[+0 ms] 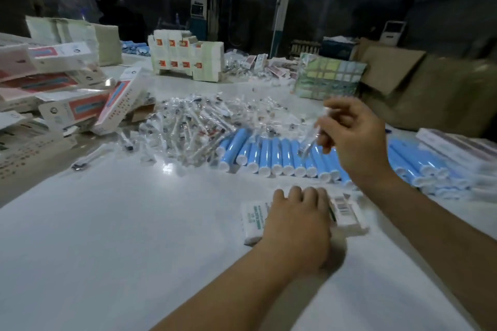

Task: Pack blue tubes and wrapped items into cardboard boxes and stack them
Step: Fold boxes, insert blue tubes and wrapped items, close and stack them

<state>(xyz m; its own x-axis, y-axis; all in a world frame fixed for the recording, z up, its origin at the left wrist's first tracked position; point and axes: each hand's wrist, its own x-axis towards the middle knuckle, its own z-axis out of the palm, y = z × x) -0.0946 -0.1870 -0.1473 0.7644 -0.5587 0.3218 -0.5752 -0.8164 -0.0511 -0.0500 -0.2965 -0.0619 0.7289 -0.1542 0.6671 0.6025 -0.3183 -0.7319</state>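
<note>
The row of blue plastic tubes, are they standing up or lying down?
Lying down: the blue plastic tubes rest side by side on the white table.

White table (107, 223); grey machine (242, 0) behind; white floor unit (392, 32) far right.

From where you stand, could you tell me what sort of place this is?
Probably a packing bench in a factory or workshop. The white table holds rows of blue tubes, a heap of clear-wrapped items and piles of printed boxes, with industrial machinery behind.
</note>
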